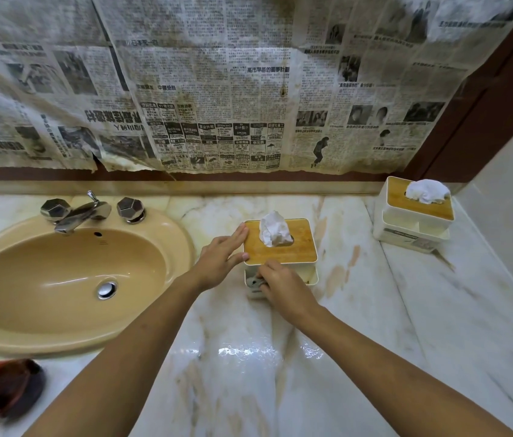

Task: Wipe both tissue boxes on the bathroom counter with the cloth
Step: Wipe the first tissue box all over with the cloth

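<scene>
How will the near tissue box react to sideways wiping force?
Likely slides: near tissue box stands on glossy marble counter. Probably light, thin white shell; left hand rests on its top, seemingly steadying it. Right hand holds cloth low on its front, so tipping seems unlikely.

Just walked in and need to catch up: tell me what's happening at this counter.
A person is wiping the nearer tissue box on the marble counter. The left hand lies flat against its left edge, steadying it; the right hand presses a grey cloth to its front. The second tissue box stands in the far right corner, no hand on it.
</scene>
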The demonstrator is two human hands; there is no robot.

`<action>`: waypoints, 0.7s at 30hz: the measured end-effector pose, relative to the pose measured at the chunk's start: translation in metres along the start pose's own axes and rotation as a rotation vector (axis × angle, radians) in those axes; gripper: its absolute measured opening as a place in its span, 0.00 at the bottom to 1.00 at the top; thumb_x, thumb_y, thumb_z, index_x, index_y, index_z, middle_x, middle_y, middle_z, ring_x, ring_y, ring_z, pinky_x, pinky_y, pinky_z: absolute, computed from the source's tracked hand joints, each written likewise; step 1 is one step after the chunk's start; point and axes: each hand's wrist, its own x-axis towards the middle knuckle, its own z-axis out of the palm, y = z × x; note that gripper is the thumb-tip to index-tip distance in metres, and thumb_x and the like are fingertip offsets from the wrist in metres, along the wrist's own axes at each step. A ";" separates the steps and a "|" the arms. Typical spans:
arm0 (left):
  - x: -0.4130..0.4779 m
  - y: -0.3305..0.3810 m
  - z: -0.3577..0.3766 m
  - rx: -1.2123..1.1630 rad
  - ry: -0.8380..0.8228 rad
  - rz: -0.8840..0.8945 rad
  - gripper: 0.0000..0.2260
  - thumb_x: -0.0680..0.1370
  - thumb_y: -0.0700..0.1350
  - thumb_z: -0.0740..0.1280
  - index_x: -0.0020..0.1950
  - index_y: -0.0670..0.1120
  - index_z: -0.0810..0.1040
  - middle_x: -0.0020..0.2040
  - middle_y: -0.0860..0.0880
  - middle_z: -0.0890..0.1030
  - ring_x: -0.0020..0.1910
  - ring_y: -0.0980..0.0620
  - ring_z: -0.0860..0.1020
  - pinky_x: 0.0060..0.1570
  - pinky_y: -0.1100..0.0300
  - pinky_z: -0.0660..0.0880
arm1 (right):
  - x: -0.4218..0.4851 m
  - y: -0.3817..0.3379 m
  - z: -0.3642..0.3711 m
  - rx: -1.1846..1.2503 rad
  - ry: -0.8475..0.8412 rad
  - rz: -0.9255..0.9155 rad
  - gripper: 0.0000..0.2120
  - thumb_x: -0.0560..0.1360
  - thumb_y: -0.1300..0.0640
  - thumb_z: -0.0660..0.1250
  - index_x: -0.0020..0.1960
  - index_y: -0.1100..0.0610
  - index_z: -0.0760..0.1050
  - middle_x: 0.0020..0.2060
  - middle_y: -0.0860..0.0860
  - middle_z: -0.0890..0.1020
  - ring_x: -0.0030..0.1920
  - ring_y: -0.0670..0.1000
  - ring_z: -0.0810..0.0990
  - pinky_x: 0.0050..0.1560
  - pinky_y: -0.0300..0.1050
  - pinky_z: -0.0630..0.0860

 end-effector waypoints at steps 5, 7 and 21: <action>0.001 -0.001 0.001 -0.013 -0.004 -0.017 0.27 0.82 0.55 0.60 0.79 0.61 0.53 0.75 0.72 0.50 0.71 0.55 0.62 0.72 0.53 0.56 | -0.003 0.004 -0.016 0.046 0.184 0.005 0.07 0.68 0.67 0.68 0.44 0.59 0.75 0.43 0.53 0.79 0.44 0.56 0.78 0.41 0.46 0.71; 0.001 0.000 0.002 -0.017 -0.003 -0.023 0.27 0.83 0.55 0.59 0.79 0.62 0.52 0.74 0.73 0.50 0.71 0.55 0.62 0.72 0.51 0.57 | -0.007 0.009 -0.024 0.003 0.277 -0.019 0.08 0.66 0.66 0.70 0.42 0.57 0.75 0.40 0.50 0.79 0.43 0.53 0.77 0.40 0.42 0.69; 0.000 0.005 0.000 0.000 0.011 -0.051 0.27 0.82 0.54 0.60 0.79 0.59 0.54 0.76 0.69 0.52 0.72 0.53 0.62 0.71 0.54 0.56 | -0.014 0.020 -0.009 0.128 0.207 0.046 0.05 0.73 0.59 0.72 0.49 0.56 0.82 0.45 0.50 0.77 0.46 0.52 0.76 0.43 0.43 0.73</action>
